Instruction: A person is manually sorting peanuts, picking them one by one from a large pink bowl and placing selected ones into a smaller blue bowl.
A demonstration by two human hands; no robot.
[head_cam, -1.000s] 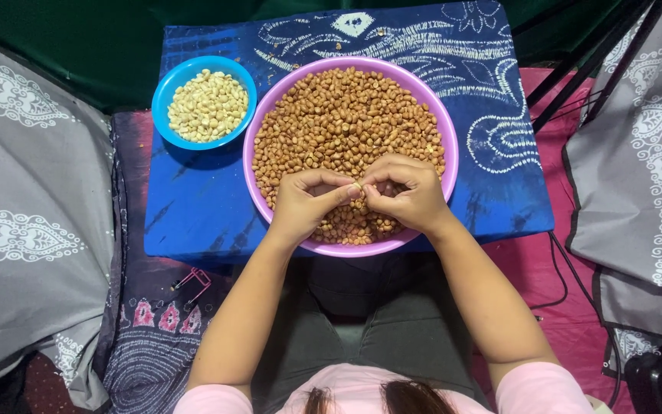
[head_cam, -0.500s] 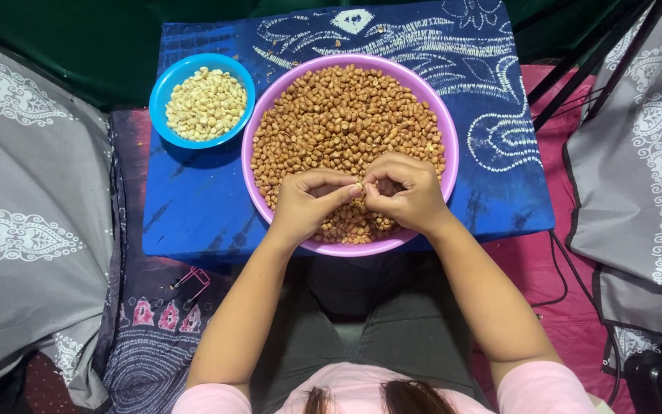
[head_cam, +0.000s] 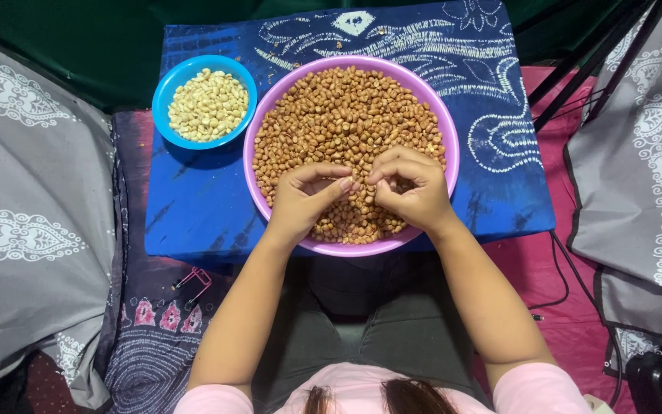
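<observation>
A large purple bowl (head_cam: 449, 146) full of brown-skinned peanuts (head_cam: 346, 115) stands on a low blue patterned table (head_cam: 193, 207). Both my hands hover over the near part of this bowl. My left hand (head_cam: 304, 201) has its thumb and fingers pinched together, seemingly on a single peanut. A small gap lies between its fingertips and those of my right hand (head_cam: 414, 186). The right hand's fingers are curled in against the thumb, and whether anything is inside them is hidden. A smaller blue bowl (head_cam: 164, 90) with pale skinless peanuts (head_cam: 208, 103) stands to the left of the purple one.
Grey patterned cloth (head_cam: 32, 215) hangs on the left and also on the right (head_cam: 637, 176). Black tripod legs (head_cam: 588, 69) and a black cable (head_cam: 561, 268) lie at the right over pink fabric. My knees are under the table's near edge.
My fingertips, which met over one pale peanut, have drawn slightly apart. The right hand has shifted a little up and to the right.
</observation>
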